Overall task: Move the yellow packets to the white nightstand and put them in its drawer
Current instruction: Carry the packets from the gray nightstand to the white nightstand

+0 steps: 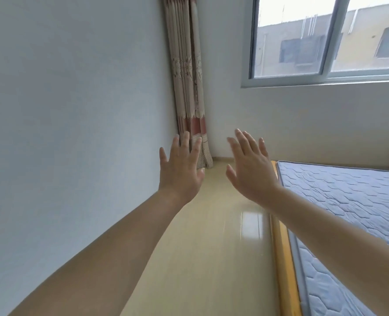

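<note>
Both hands, left hand (181, 166) and right hand (249, 169), hang empty with fingers spread, beside the mattress (348, 213).

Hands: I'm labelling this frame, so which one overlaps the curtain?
The left hand: its fingers cross the curtain bottom, while the right hand shows against bare wall, nearer the mattress.

Single head view, wide-angle, tilted, facing room corner; curtain (190, 83) far centre, window (325, 39) far right, bed (348, 213) near right, floor (223, 224) below.
</note>
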A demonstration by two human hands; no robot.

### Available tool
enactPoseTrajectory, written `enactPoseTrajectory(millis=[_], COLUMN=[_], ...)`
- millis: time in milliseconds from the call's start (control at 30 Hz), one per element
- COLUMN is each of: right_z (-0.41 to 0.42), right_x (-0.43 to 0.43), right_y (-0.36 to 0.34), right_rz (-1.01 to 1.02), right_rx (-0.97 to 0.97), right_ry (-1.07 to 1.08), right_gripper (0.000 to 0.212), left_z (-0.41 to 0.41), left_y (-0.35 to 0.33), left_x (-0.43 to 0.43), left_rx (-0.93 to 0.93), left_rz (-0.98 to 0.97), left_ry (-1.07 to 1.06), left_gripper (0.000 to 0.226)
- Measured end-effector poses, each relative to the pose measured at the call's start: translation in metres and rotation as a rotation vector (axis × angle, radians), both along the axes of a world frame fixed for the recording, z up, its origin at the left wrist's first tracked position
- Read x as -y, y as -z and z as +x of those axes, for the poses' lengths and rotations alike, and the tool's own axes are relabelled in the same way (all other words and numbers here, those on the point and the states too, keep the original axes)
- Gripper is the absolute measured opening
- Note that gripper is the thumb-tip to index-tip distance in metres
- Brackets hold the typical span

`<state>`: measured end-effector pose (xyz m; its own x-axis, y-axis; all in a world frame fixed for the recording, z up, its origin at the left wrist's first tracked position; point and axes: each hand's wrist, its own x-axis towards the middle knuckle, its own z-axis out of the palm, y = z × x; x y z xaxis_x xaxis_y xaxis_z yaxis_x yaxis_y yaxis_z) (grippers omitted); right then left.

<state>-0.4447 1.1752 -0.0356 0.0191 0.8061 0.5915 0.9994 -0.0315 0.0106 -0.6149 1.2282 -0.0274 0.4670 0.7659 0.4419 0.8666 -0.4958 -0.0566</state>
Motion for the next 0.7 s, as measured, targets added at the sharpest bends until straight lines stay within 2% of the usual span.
enactPoseTrajectory(millis=[167, 367, 567, 700], right_z=[0.013, 0.036, 0.078, 0.122], right_x=[-0.119, -0.266, -0.438, -0.538], right_y=[-0.027, -0.030, -0.030, -0.040], right_rz=[0.013, 0.044, 0.073, 0.075], right_rx=[-0.041, -0.025, -0.026, -0.046], right_ry=[0.056, 0.136, 0.259, 0.356], right_gripper=[0.064, 0.064, 0.063, 0.061], left_z=[0.013, 0.046, 0.101, 0.152], left_y=[-0.027, -0.028, -0.026, -0.037], left_x=[-0.127, -0.282, -0.463, -0.576], left_rx=[0.058, 0.075, 0.085, 0.065], left_rz=[0.057, 0.121, 0.158, 0.116], left_ry=[0.059, 0.142, 0.302, 0.396], left_gripper=[0.071, 0.072, 0.076, 0.076])
